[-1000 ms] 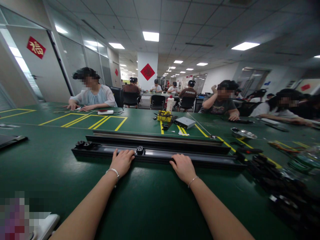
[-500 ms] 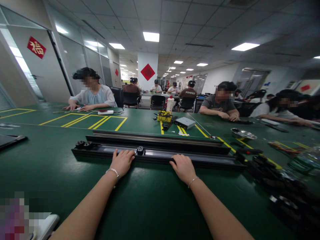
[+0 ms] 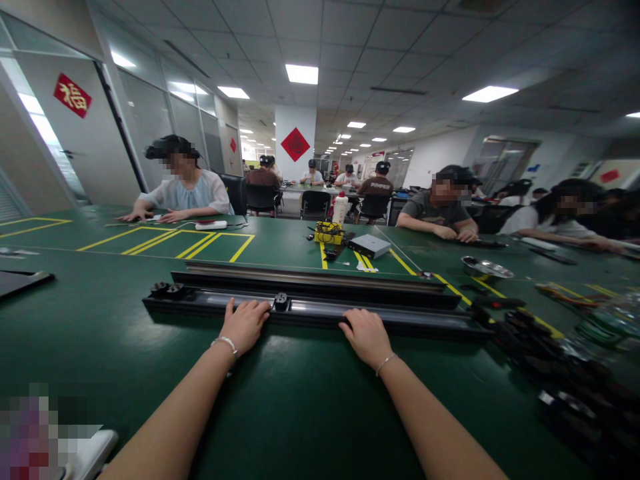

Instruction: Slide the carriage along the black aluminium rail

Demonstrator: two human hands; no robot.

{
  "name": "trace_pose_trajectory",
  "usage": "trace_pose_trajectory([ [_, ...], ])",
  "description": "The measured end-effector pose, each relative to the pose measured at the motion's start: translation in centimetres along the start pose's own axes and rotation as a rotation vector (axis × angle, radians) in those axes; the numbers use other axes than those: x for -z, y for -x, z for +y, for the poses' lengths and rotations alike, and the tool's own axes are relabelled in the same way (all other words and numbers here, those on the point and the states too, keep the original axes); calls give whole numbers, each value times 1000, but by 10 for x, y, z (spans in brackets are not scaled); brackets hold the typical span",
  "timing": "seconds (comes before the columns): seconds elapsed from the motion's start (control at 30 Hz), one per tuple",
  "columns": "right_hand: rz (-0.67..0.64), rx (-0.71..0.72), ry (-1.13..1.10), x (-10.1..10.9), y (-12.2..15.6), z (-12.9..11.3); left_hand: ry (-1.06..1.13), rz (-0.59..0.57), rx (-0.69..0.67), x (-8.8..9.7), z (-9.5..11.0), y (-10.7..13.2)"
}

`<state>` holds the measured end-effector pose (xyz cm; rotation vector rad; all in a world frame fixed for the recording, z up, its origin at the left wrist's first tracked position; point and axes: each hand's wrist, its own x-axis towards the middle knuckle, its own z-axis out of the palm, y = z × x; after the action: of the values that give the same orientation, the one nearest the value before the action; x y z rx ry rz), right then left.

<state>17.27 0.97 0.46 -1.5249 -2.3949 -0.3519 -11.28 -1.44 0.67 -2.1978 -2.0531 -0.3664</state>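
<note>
A long black rail [image 3: 425,319] lies across the green table [image 3: 300,407] in front of me. My left hand [image 3: 243,325] and my right hand [image 3: 367,335] both rest on its near edge, fingers curled over it. A small black module [image 3: 280,301] sits on the rail between my hands, close to the left fingertips. Two more black modules [image 3: 167,289] sit at the rail's left end. A second long black rail [image 3: 310,280] lies just behind the first.
A pile of black parts [image 3: 550,360] fills the table at the right, with a metal bowl [image 3: 487,268] beyond it. A yellow object [image 3: 329,232] and a grey box [image 3: 370,245] lie further back. Several people sit at the table's far side, among them one in a pale top [image 3: 185,190].
My hands and the rails have not moved. A person at the far right lowered a raised arm to the table.
</note>
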Motion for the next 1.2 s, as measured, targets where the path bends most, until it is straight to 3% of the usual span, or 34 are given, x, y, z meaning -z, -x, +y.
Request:
trace_pose_trajectory([
  [1.2,-6,-6,-25,1,-1,-1,44,-45,37,3,8,-3],
])
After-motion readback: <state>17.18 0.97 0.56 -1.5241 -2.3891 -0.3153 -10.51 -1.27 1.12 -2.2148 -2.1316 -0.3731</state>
